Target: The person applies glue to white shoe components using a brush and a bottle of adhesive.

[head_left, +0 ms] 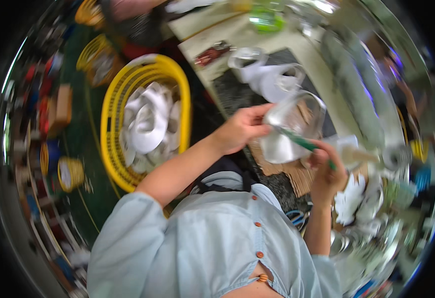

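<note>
My left hand (242, 130) pinches the edge of a glossy silvery looped piece (280, 149), which looks like a shoe upper, above the worktable. A slim green tool (299, 140) is gripped in my right hand (328, 171), its far end against the silvery piece close to my left fingertips. Blur hides what kind of tool it is. Just beyond, similar white looped pieces (279, 82) lie on a dark mat (225, 84). Below the silvery piece is brown corrugated cardboard (297, 178).
A yellow basket (109, 144) of white pieces stands at my left. Along the table's right side lie long grey rolls (349, 84). A green container (267, 21) is at the far end, blue-handled scissors (295, 217) near my right forearm. Another person's arm (133, 7) shows at the top.
</note>
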`<state>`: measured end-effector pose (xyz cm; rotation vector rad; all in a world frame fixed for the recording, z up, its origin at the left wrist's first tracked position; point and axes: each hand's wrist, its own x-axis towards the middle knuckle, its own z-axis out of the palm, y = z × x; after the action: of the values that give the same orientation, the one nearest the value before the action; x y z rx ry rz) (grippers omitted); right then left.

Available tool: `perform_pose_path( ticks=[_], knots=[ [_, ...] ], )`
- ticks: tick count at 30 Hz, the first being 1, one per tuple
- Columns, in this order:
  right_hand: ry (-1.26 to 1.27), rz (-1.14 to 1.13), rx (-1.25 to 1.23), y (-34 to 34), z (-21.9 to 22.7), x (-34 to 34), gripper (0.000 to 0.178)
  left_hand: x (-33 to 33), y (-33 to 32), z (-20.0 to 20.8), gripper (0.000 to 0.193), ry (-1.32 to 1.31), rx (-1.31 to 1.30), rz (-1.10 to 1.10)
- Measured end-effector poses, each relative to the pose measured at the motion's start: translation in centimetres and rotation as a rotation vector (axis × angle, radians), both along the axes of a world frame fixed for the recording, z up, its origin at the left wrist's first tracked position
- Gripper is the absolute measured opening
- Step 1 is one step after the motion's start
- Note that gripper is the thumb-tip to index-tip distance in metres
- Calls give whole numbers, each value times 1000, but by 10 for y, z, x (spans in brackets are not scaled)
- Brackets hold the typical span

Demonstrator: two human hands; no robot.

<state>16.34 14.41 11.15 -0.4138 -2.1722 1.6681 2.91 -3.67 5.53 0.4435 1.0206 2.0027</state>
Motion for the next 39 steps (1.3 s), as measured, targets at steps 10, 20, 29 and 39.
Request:
perform_pose_path(
  ticks=[10,20,29,39],
  knots=[
    [151,61,82,-7,-5,-8,31,-5,-123,-8,58,346,-337,607],
    [-21,55,-59,-4,-32,-1,36,-26,-344,9,49,976,-1467,1175],
    [-42,49,-56,-11,-22,6,35,-52,-385,-42,46,1151,-1805,1148],
    [-60,-23,-19,-3,-35,12,37,-13,-416,-36,55,1044,-1926,1153]
  ],
)
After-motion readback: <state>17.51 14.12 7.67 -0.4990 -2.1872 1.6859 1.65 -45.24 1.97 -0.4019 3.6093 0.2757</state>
